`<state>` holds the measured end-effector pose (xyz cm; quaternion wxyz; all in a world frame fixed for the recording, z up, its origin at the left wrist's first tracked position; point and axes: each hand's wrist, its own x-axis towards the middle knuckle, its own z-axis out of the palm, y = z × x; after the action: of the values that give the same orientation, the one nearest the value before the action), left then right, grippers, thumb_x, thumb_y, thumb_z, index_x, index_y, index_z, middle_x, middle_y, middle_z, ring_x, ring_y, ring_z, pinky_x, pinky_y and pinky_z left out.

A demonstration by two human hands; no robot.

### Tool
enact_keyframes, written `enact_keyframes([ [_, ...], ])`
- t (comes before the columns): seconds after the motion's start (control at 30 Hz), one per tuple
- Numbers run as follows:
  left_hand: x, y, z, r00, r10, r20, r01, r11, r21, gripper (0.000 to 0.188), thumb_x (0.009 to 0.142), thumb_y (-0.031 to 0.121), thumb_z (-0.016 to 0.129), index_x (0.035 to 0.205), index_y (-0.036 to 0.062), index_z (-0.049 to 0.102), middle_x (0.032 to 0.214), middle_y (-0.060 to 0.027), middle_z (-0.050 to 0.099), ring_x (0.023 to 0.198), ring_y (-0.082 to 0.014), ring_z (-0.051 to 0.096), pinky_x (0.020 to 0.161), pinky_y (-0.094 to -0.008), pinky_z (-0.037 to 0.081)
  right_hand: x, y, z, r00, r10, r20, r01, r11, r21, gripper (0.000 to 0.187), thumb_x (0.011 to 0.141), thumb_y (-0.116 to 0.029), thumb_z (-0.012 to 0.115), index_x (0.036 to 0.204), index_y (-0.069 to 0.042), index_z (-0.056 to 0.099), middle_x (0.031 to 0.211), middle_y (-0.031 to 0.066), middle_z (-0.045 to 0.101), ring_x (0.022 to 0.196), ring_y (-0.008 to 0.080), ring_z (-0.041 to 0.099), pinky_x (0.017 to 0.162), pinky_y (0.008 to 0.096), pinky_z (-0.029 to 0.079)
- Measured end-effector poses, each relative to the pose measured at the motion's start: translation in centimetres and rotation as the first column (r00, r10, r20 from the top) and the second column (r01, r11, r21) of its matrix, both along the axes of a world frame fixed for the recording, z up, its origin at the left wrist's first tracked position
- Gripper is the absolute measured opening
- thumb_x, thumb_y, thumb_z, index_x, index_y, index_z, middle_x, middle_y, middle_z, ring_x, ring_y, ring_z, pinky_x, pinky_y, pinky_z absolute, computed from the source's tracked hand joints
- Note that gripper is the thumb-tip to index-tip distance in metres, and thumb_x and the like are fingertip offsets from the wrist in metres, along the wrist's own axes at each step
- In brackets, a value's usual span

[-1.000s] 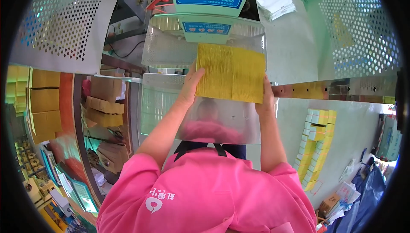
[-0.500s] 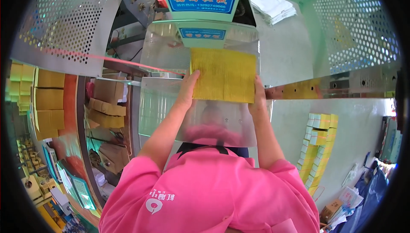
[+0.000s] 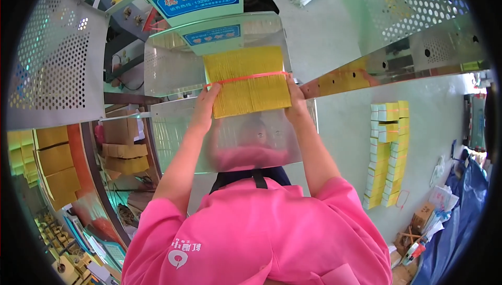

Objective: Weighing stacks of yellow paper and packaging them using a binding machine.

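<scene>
A bundle of yellow sheets or thin booklets (image 3: 252, 95), its edges showing as fine ridges, lies on the shiny metal top (image 3: 246, 146) of a pale green machine (image 3: 201, 15). Across the bundle's middle runs a pink strap (image 3: 251, 78), lying close against it. My left hand (image 3: 204, 108) grips the bundle's left end, the thumb on its near face. At the right end my right hand (image 3: 296, 101) holds it from the side; some of its fingers are hidden. The far edge of the bundle reaches the green machine's upright part.
Perforated metal panels (image 3: 49, 55) flank the machine, with a drilled metal rail (image 3: 376, 68) at right. Yellow and white bundles (image 3: 384, 154) stand in rows on the floor at right, near a blue tarp (image 3: 455, 222). Cardboard boxes (image 3: 123, 128) and yellow stacks (image 3: 57, 164) are at left.
The pink strap, stretched loose out to the left before, now lies across the bundle. The whole view has shifted and tilted. Both hands keep hold of the bundle's ends.
</scene>
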<state>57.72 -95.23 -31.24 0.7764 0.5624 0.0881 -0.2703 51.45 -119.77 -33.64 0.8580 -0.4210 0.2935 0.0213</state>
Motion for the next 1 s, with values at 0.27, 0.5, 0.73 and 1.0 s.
enact_keyframes([
  [0.27,-0.5,-2.4,-0.2,0.998,0.065,0.003,-0.065,0.996,-0.067,0.056,0.094,0.040,0.060,0.132,0.0009,0.049,0.124,-0.0069,0.059,0.114,-0.0140,0.055,0.096,-0.0300,0.042,0.0,-0.6,-2.2,0.992,-0.017,0.125,0.009,0.998,0.060,0.051,0.098,-0.048,0.050,0.127,-0.007,0.057,0.124,0.0052,0.060,0.116,0.0166,0.054,0.098,0.0329,0.041],
  [0.5,0.2,-3.3,0.1,0.997,0.041,0.059,-0.041,0.999,0.002,0.053,0.093,0.043,0.060,0.127,0.0024,0.053,0.122,-0.0065,0.060,0.113,-0.0145,0.055,0.098,-0.0299,0.042,0.4,-0.9,-8.3,0.988,-0.109,0.112,0.122,0.986,-0.112,0.051,0.095,-0.046,0.054,0.130,-0.008,0.055,0.127,0.0046,0.058,0.117,0.0175,0.054,0.099,0.0323,0.041],
  [0.73,-1.7,-0.6,-0.1,0.997,0.004,0.073,0.000,0.998,-0.056,0.055,0.100,0.043,0.047,0.137,0.0022,0.045,0.133,-0.0086,0.054,0.125,-0.0193,0.050,0.105,-0.0337,0.038,-1.4,1.0,-4.5,0.979,-0.109,0.169,0.111,0.994,-0.001,0.049,0.097,-0.040,0.053,0.133,-0.006,0.053,0.126,0.0041,0.059,0.115,0.0160,0.055,0.097,0.0314,0.043],
  [1.0,-10.1,9.2,0.1,0.857,-0.414,0.307,0.018,0.619,0.785,0.063,0.100,0.053,0.039,0.107,-0.0042,0.065,0.093,-0.0118,0.071,0.086,-0.0294,0.067,0.078,-0.0382,0.050,-12.4,6.9,2.4,0.999,-0.044,0.029,0.052,0.758,-0.650,0.034,0.096,-0.027,0.056,0.114,0.000,0.066,0.086,0.0018,0.066,0.083,0.0072,0.057,0.075,0.0259,0.046],
])
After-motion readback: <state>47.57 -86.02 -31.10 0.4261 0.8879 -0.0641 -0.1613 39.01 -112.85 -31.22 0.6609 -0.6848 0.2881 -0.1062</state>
